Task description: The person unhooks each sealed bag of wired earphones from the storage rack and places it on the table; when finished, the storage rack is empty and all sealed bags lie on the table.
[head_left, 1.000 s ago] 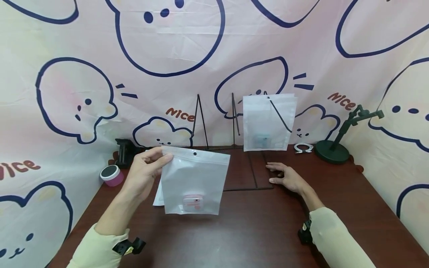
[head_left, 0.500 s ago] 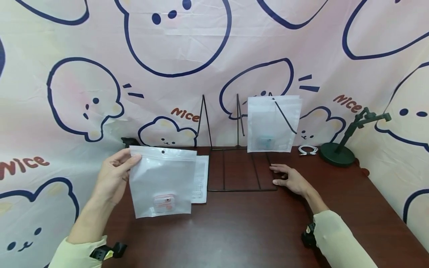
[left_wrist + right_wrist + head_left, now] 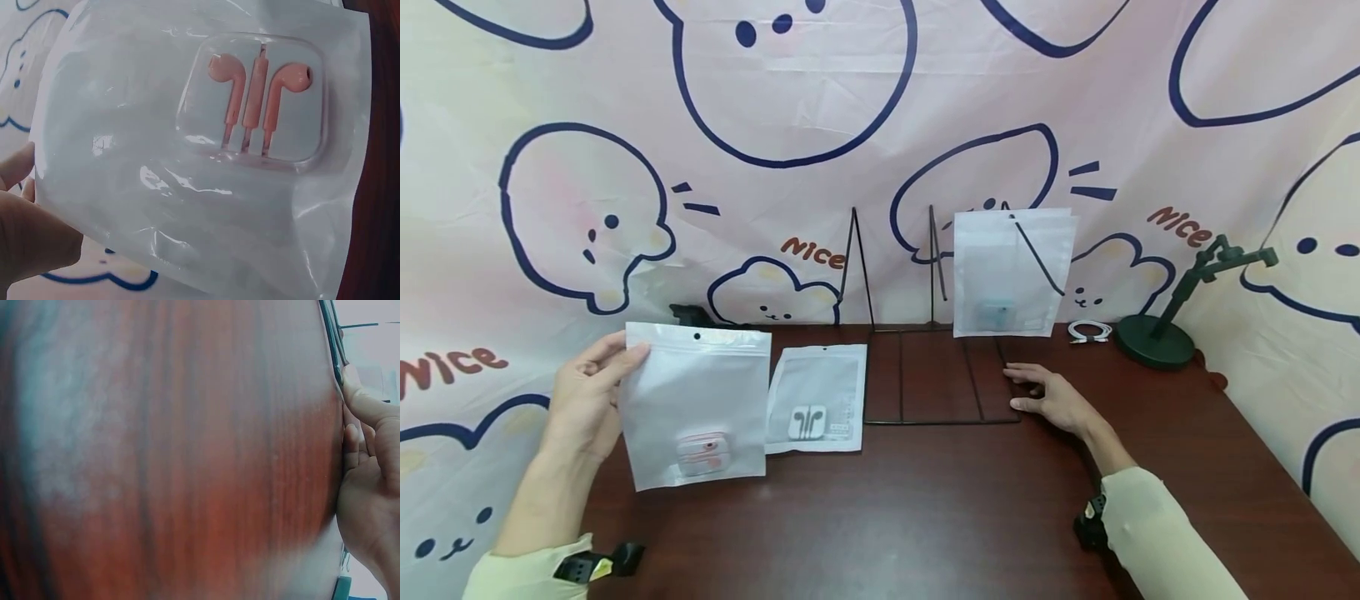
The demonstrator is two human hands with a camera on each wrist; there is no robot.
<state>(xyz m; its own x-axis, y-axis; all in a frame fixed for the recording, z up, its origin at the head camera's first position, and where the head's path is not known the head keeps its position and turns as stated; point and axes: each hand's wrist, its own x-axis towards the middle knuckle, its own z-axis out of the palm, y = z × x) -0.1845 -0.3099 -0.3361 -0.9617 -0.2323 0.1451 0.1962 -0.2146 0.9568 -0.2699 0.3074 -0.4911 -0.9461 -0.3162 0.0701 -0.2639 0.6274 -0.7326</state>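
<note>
My left hand (image 3: pixel 583 400) pinches the upper left edge of a white zip bag (image 3: pixel 700 400), held up over the left of the table. Pink earphones (image 3: pixel 253 94) in a clear case show through its bottom part. Partly behind it, a second white zip bag (image 3: pixel 820 379) with white earphones (image 3: pixel 807 422) lies left of a black wire display rack (image 3: pixel 940 423). Hanging from the rack's right prong, a third zip bag (image 3: pixel 981 258) contains a small bluish case. My right hand (image 3: pixel 1056 400) rests by the rack's right front corner, fingertips at its wire.
A dark wood table (image 3: pixel 880 517) spreads out in front. At the back right stand a green stand (image 3: pixel 1157 337) with a jointed arm and a coiled white cable (image 3: pixel 1088 332). A black object (image 3: pixel 692 315) is partly hidden behind the held bag. A printed cloth (image 3: pixel 820 83) hangs behind.
My left hand has carried the pinched bag leftward, away from the rack. The bag with white earphones has come into fuller view. My right hand keeps its place by the rack.
</note>
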